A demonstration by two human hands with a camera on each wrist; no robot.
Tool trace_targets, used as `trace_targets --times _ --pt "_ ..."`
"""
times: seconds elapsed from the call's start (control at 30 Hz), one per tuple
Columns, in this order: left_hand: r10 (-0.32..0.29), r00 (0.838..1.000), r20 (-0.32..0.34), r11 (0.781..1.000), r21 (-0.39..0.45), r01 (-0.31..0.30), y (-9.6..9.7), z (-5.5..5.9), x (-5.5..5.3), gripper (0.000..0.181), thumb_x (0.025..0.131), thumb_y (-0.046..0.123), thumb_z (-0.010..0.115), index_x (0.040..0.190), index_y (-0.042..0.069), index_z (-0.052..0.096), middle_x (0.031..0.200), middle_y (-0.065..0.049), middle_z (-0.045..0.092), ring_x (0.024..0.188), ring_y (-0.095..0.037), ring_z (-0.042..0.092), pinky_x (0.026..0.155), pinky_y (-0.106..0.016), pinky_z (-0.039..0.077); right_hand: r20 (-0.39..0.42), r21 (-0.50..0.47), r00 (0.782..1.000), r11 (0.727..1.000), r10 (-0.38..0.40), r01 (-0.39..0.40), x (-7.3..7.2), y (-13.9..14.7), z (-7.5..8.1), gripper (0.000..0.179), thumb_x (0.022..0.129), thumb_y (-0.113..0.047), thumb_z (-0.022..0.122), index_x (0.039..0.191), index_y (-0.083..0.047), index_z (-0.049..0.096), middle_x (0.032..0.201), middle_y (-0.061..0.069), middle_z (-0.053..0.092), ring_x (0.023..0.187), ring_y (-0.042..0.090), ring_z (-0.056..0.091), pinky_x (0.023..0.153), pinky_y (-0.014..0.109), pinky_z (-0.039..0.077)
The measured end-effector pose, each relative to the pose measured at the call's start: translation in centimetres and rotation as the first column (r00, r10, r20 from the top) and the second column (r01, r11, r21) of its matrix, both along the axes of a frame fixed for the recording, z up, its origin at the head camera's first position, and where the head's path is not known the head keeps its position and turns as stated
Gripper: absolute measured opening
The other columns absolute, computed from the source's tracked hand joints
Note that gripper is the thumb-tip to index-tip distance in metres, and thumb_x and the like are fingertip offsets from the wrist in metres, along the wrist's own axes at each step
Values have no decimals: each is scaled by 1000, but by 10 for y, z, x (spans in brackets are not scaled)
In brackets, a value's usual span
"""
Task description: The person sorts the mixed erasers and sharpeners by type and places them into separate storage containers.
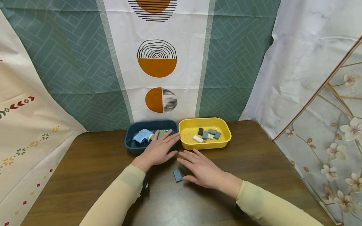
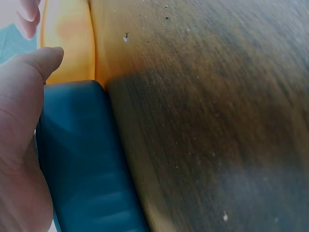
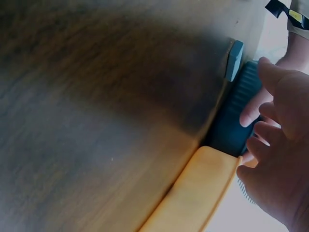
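Observation:
My left hand (image 1: pixel 161 148) reaches over the front right of the dark blue bin (image 1: pixel 130 146), fingers spread and nothing held. In that bin lie a light blue item (image 1: pixel 143 135) and a green one (image 1: pixel 161 133), partly covered by the hand. My right hand (image 1: pixel 202 168) hovers above the table just in front of the yellow bin (image 1: pixel 206 146), fingers extended. Beside its thumb, a small blue-grey domino-like block (image 1: pixel 177 176) lies on the table; in the right wrist view the same block (image 3: pixel 234 60) shows apart from the hand.
Several grey, white and black blocks (image 1: pixel 205 135) lie inside the yellow bin. Both bins stand side by side at the back of the brown wooden table (image 1: pixel 93 175). A patterned cloth (image 1: pixel 158 103) hangs directly behind them, with more cloth at both sides.

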State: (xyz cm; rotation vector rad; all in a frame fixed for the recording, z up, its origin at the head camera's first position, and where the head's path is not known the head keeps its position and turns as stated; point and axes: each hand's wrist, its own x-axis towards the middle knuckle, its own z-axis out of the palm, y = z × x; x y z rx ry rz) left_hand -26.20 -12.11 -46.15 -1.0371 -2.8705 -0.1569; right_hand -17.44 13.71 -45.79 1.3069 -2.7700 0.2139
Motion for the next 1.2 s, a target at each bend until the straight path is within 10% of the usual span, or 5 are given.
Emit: trace_targets --times 1.2 --pt "1 1000 0 1000 -1 -1 0 -1 -1 69 113 48 61 173 22 41 180 7 31 169 -27 20 131 -72 8 86 46 996 999 12 -16 0 -11 -15 66 109 -51 68 163 -14 56 176 6 40 165 23 32 134 55 21"
